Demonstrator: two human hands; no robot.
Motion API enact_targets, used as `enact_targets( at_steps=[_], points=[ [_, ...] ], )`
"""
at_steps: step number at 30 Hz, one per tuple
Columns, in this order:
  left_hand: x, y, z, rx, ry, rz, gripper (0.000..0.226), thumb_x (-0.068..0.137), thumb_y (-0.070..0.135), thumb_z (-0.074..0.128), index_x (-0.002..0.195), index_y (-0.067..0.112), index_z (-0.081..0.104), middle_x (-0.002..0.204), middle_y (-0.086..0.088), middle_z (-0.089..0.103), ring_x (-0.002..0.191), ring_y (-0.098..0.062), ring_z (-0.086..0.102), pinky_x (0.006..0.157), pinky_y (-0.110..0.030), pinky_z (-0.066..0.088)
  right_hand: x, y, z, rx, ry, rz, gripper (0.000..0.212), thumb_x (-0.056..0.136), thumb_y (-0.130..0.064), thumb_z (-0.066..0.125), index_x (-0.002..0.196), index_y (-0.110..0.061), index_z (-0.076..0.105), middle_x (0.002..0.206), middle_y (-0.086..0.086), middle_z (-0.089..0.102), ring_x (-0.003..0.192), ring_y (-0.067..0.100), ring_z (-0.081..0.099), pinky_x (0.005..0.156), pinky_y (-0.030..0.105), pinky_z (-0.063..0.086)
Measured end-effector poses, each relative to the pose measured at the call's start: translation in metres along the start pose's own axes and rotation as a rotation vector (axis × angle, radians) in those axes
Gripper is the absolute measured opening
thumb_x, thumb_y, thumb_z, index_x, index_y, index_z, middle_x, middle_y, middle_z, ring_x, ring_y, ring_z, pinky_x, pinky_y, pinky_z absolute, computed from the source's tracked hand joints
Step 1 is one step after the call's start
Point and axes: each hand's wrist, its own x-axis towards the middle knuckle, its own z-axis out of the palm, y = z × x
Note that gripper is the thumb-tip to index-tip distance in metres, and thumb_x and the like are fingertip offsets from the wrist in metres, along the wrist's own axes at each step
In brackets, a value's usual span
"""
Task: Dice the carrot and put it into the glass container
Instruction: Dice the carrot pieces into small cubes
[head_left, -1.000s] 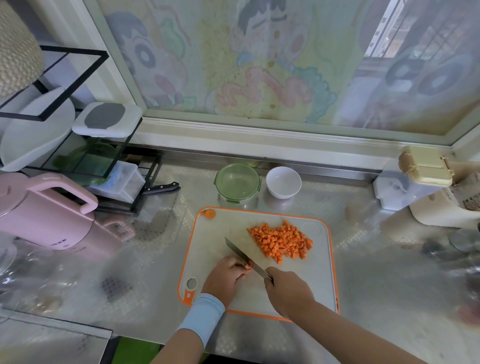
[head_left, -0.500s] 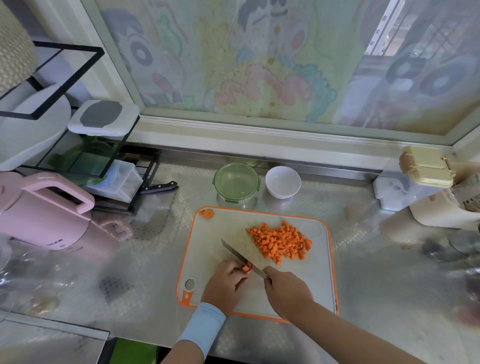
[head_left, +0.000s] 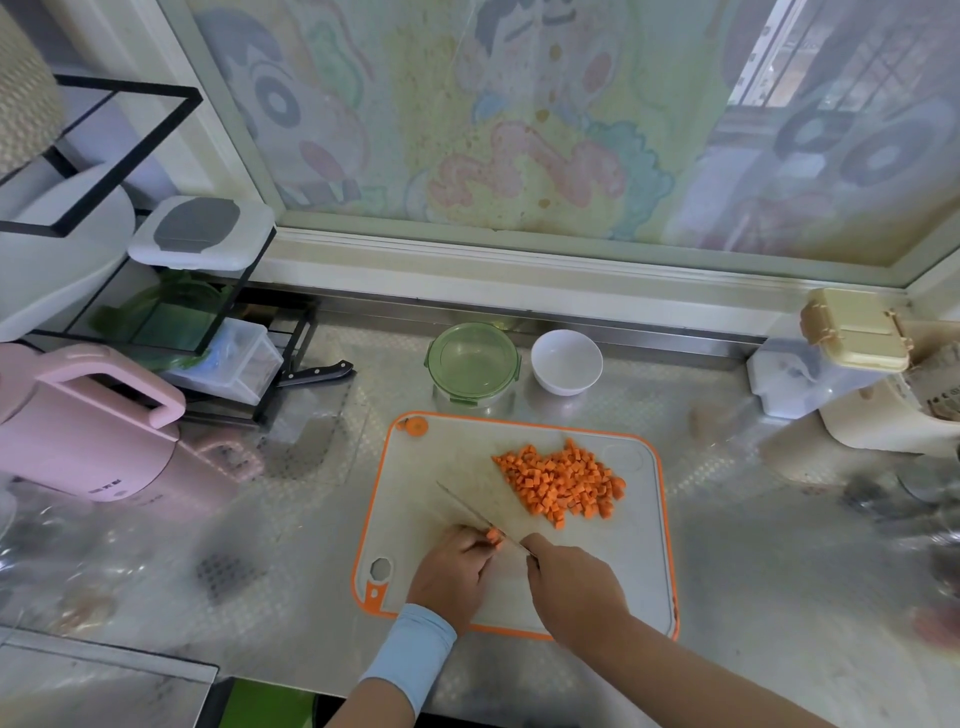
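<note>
A pile of diced carrot (head_left: 563, 480) lies on the right half of the white, orange-rimmed cutting board (head_left: 441, 457). My left hand (head_left: 451, 571) pins a small remaining carrot piece (head_left: 494, 535) to the board near its front. My right hand (head_left: 571, 584) grips the knife (head_left: 475, 512); its blade rests against that piece and points away to the left. Behind the board stands the round glass container (head_left: 472, 364) with a green rim, with nothing in it.
A white bowl (head_left: 566, 362) sits right of the container. A pink kettle (head_left: 83, 421) and a black rack (head_left: 171, 291) with boxes and a second knife (head_left: 317, 373) fill the left. White and beige containers (head_left: 831, 358) stand at the right on the steel counter (head_left: 753, 545).
The knife blade has tipped from flatter to nearly edge-on beside the carrot piece. Both hands stay at the board's front; the view shifted slightly.
</note>
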Motion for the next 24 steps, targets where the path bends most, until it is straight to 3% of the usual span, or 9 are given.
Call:
enact_targets(
  at_steps=[3,6,9,15,20,24],
  points=[
    [0.000,0.001,-0.001,0.007,-0.003,0.009,0.024,0.085,0.020,0.053,0.080,0.012,0.075,0.085,0.001,0.067,0.086,-0.015,0.056,0.066,-0.022,0.047,-0.008,0.000,0.002,-0.087,-0.009,-0.007,0.031,0.103,-0.018,0.035,0.131,-0.026,0.047,0.085,-0.001,0.061,0.078,0.025,0.063,0.065,0.037,0.050],
    [0.001,0.001,-0.002,0.034,-0.038,-0.016,0.024,0.082,0.021,0.052,0.077,0.014,0.074,0.083,0.003,0.066,0.084,-0.013,0.055,0.059,-0.023,0.047,-0.016,-0.001,0.004,-0.125,-0.008,-0.005,0.028,0.101,-0.013,0.037,0.125,-0.024,0.046,0.075,-0.005,0.049,0.069,0.024,0.059,0.049,0.032,0.033],
    [0.003,-0.001,-0.003,0.051,-0.070,-0.011,0.025,0.081,0.022,0.051,0.075,0.015,0.074,0.082,0.003,0.066,0.084,-0.014,0.056,0.057,-0.023,0.047,-0.020,-0.002,0.004,-0.143,-0.018,0.015,0.029,0.099,-0.010,0.037,0.124,-0.023,0.045,0.074,-0.005,0.047,0.064,0.024,0.051,0.045,0.030,0.024],
    [0.006,-0.004,-0.003,0.006,-0.055,-0.015,0.025,0.081,0.024,0.053,0.073,0.016,0.075,0.081,0.003,0.067,0.084,-0.011,0.055,0.056,-0.023,0.049,-0.007,-0.005,0.005,-0.034,-0.086,0.059,0.029,0.095,-0.006,0.041,0.119,-0.022,0.044,0.070,-0.004,0.048,0.057,0.016,0.044,0.048,0.030,0.034],
    [0.003,-0.007,0.002,-0.008,-0.047,-0.057,0.026,0.086,0.028,0.056,0.072,0.018,0.075,0.074,0.004,0.063,0.079,-0.011,0.052,0.054,-0.025,0.048,0.013,-0.008,0.008,0.026,-0.103,0.096,0.012,0.097,-0.012,0.039,0.100,-0.023,0.043,0.071,-0.003,0.046,0.065,0.021,0.050,0.047,0.029,0.029],
    [0.001,-0.007,0.002,-0.019,-0.018,-0.062,0.025,0.086,0.028,0.058,0.071,0.017,0.075,0.074,0.004,0.063,0.079,-0.012,0.052,0.054,-0.026,0.047,0.014,-0.008,0.010,0.026,-0.100,0.087,0.010,0.100,-0.015,0.038,0.101,-0.024,0.043,0.071,-0.004,0.047,0.067,0.020,0.051,0.048,0.028,0.030]
  ],
)
